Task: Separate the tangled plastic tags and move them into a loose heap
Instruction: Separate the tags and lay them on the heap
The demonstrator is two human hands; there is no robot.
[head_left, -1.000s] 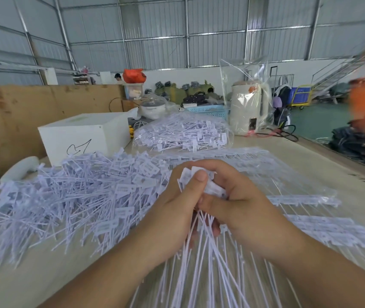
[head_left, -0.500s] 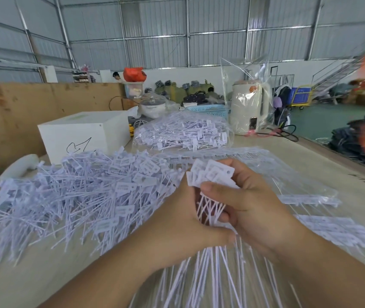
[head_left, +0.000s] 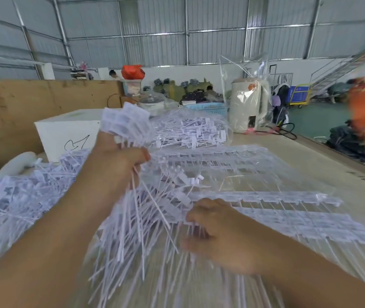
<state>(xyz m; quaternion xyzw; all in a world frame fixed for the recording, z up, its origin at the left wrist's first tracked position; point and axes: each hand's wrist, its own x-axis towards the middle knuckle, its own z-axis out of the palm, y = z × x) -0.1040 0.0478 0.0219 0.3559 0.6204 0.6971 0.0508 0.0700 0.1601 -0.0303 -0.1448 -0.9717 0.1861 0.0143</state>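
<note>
fingers (head_left: pixel 132 155) of the left hand (head_left: pixel 115 161) curled tightly round a bunch of thin white plastic tags (head_left: pixel 126 123), gripped just below their flat printed heads, which fan out above the fist while the long tails trail down and forward; the bunch is held raised above the table, probably so that the tails hang free and part from the tangle beneath; fingers (head_left: pixel 196 216) of the right hand (head_left: pixel 219 236) bent and lying low on the mass of tag tails (head_left: pixel 141 230) in the near centre, seemingly pinning or pinching strands there, though motion blur hides whether anything is truly pinched; the two hands sit well apart, one high and one low, a placing that suits drawing one bunch out of the rest; a loose heap of separated white tags (head_left: pixel 23 196) lies on the pale wooden table (head_left: pixel 323 156) to the left, near the raised bunch and the likely place for it; flat moulded rows of still-joined tags (head_left: pixel 266 196) lie to the right under clear film; a clear bag of further tags (head_left: pixel 190 132) sits behind; a white box with a black scribble (head_left: pixel 66 132) stands at the far left, and a cream electric kettle in a clear plastic bag (head_left: pixel 247 105) at the far edge.
</note>
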